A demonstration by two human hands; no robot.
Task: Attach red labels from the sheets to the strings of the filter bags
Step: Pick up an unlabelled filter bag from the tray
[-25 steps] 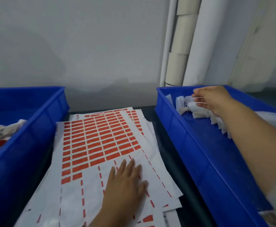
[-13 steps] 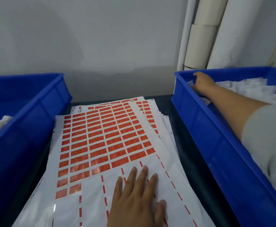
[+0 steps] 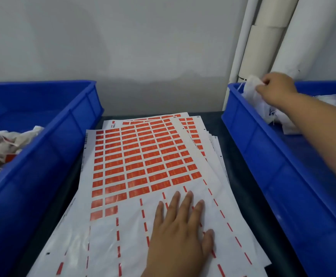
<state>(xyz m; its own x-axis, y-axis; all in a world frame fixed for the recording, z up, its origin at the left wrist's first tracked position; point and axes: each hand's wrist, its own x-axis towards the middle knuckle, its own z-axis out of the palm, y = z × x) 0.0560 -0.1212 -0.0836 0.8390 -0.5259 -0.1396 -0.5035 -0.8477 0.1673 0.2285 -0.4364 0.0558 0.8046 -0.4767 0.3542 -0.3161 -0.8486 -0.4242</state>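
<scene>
At the far-left corner of the right bin (image 3: 249, 124), our right hand (image 3: 277, 88) pinches a limp, featherlight filter bag (image 3: 252, 90), best held by its body so the string hangs free, while our left hand (image 3: 180, 234) lies flat on the label sheet (image 3: 135, 156).

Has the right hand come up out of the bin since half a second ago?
Yes. The right hand was down inside the right bin below its rim; now it is above the rim, gripping a white filter bag.

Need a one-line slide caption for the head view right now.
Left hand rests flat on the white sheet of red labels; right hand grips a white filter bag over the right blue plastic bin.
</scene>
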